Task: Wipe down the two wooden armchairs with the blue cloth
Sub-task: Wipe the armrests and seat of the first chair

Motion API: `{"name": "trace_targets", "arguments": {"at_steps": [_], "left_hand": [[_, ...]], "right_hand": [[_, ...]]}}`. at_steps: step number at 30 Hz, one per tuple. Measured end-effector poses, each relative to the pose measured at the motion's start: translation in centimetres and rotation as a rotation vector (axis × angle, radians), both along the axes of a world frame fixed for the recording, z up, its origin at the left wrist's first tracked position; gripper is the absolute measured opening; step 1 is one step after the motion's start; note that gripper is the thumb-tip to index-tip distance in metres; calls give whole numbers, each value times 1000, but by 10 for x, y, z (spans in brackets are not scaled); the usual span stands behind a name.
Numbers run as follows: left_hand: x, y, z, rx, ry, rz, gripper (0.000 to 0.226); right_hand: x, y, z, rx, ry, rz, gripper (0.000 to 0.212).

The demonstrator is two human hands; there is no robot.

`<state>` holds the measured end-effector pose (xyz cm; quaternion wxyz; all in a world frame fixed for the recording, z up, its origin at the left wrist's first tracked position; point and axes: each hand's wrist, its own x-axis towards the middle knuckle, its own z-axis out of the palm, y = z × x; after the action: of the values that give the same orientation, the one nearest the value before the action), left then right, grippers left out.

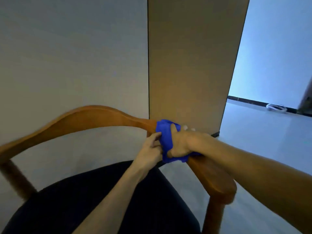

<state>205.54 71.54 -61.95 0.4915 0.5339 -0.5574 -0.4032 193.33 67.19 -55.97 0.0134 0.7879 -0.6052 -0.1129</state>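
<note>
One wooden armchair [94, 119] with a curved back rail and a dark seat cushion [101, 205] fills the lower half of the head view. The blue cloth [164, 137] is bunched around the rail where the back bends into the right armrest [214, 179]. My right hand [181, 144] is wrapped over the cloth and rail, gripping both. My left hand [151, 148] reaches in from below and pinches the cloth's left edge with its fingertips. Only this one armchair is in sight.
A grey wall [67, 65] stands close behind the chair, with a brown panel [190, 65] beside it. To the right lies pale open floor [270, 141] with a small white object [276, 108] by the dark baseboard.
</note>
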Motion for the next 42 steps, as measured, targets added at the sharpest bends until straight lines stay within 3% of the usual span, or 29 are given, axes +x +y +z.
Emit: {"name": "trace_targets", "arguments": {"at_steps": [4,14,19,26,31,35,39,41,42], "left_hand": [[-19,30,-7,30,66,-74,56],[-64,107,-25,-26,222,-125,38],[-74,130,-28,-68,158,-100,28],[-84,163,-27,-93,126,-140,21],[-83,197,-32,-84,179,-166,21],[-65,221,-38,-63,235,-165,21],[-47,228,-36,19,253,-30,19],[-40,227,-33,74,279,12,21],[-37,226,-31,102,298,10,23]], "right_hand": [[-25,46,2,35,-20,-1,110],[-81,134,-26,-47,-211,93,104],[-103,171,-43,-222,-323,190,97],[-130,206,-82,-361,-536,289,107],[-133,234,-104,-245,-713,243,104],[-118,245,-128,-65,-943,262,116],[-99,253,-144,26,-839,287,133],[-87,252,-147,-6,-895,321,124],[-81,249,-151,13,-1009,300,107]]}}
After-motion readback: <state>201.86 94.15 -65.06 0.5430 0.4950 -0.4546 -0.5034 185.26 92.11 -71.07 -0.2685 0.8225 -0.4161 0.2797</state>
